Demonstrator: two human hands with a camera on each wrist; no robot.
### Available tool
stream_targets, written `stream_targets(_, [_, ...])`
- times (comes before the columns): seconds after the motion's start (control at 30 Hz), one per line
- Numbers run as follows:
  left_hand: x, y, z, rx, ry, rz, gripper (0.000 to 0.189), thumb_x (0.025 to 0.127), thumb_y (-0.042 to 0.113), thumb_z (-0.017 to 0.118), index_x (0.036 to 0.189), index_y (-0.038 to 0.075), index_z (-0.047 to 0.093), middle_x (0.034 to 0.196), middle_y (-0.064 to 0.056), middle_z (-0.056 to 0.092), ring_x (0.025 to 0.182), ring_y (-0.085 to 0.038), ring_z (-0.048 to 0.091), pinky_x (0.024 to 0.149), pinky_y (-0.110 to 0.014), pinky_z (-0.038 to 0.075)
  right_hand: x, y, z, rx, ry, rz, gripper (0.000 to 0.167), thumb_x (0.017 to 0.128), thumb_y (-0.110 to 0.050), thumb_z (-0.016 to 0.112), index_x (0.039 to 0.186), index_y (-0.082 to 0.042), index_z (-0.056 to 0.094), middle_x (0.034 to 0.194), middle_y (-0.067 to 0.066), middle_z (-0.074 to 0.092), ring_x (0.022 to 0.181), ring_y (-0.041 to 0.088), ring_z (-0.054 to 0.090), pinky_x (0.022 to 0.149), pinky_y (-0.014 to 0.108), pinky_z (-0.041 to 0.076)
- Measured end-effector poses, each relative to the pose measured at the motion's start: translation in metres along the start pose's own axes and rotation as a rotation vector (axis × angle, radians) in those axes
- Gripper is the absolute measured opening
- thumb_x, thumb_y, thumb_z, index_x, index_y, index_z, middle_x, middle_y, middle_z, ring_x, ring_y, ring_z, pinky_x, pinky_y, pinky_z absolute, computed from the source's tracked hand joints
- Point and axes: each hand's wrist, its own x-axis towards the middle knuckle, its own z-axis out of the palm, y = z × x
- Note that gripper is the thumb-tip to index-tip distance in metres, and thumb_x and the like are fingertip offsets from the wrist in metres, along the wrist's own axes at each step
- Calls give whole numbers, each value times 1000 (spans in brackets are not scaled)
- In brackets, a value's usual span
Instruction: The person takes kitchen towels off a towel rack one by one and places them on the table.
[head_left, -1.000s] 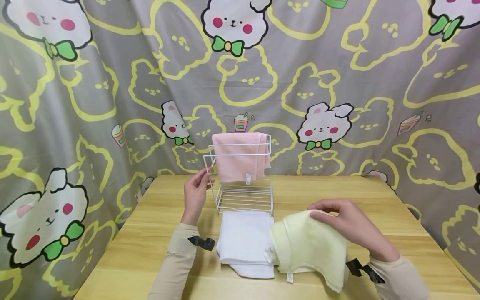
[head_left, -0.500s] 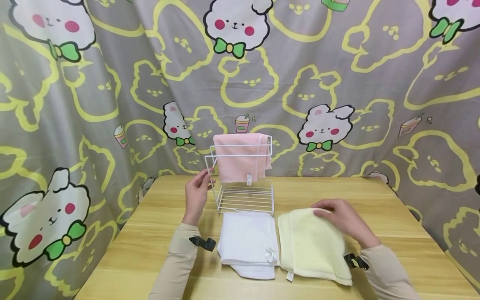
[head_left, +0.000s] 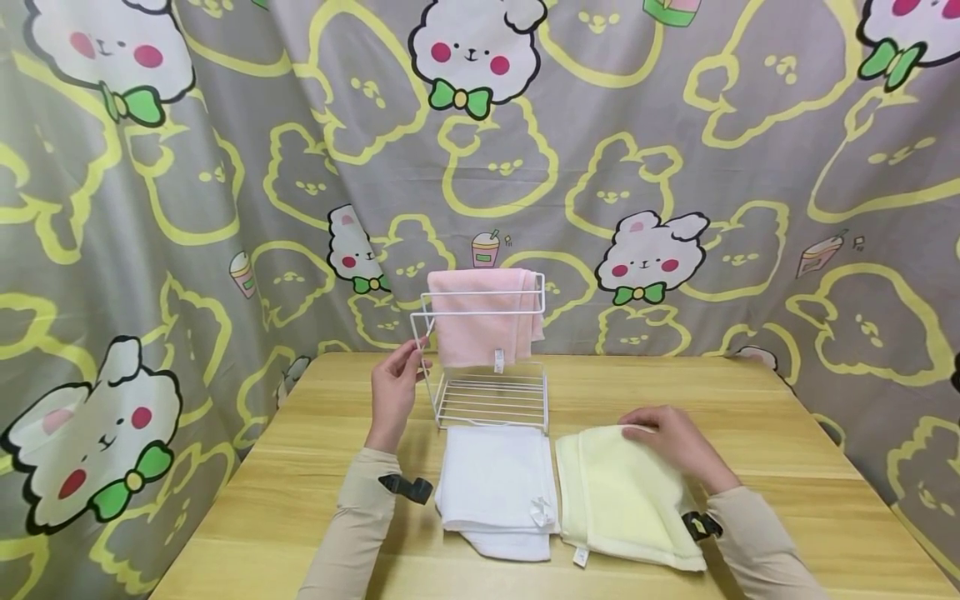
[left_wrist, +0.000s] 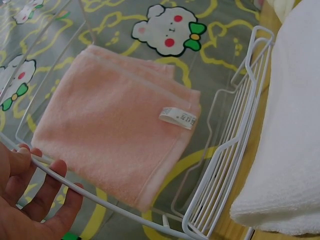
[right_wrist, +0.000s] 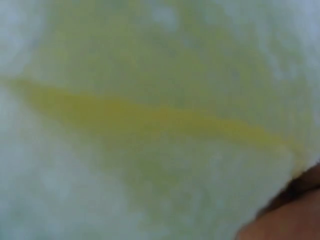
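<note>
My left hand [head_left: 393, 387] holds the left upright of a white wire rack [head_left: 491, 417]; in the left wrist view the fingers [left_wrist: 65, 210] curl round its rod. A folded pink towel [head_left: 480, 325] with a small tag hangs over the rack's upper bars. With the right hand [head_left: 671, 442] I pinch the far edge of a folded pale yellow towel [head_left: 622, 500], which lies on the table at the right. The right wrist view is filled by the blurred yellow cloth [right_wrist: 150, 175], a bit of skin showing at its lower right corner.
Between the rack and me lies a folded white towel [head_left: 495, 483], just left of the yellow one. The wooden table [head_left: 300, 500] backs onto a grey curtain [head_left: 510, 192] with yellow outlines and cartoon rabbits.
The yellow towel has moved right, off the white towel's edge, and come down flat on the table. My right hand has lowered with it. The left hand stays on the rack.
</note>
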Motion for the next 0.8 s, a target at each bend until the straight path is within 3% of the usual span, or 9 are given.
stream_targets(0.23, [-1,1,0,6,4,6,29,104,9,59,132,2,67,130,-12,70,98,-28,70,83,-24,63,-2,0,1,-17,-34,-6,22,96,-22,73,112,-7,77,114,12,76,113,38,68,99,57,54])
stream_targets(0.57, [-2,3,1,-2,-2,15,28,104,13,61,130,5,69,129,-11,71,102,-38,69,89,-34,63,-10,5,-19,-60,-157,55,46,97,-36,71,127,-1,68,127,19,69,121,42,61,100,60,52])
stream_targets(0.8, [-2,2,0,-2,-3,18,30,104,12,60,131,3,68,130,-11,70,100,-33,70,92,-40,62,-14,11,-36,-66,-194,62,46,100,-28,68,131,5,63,127,24,67,116,43,63,97,58,54])
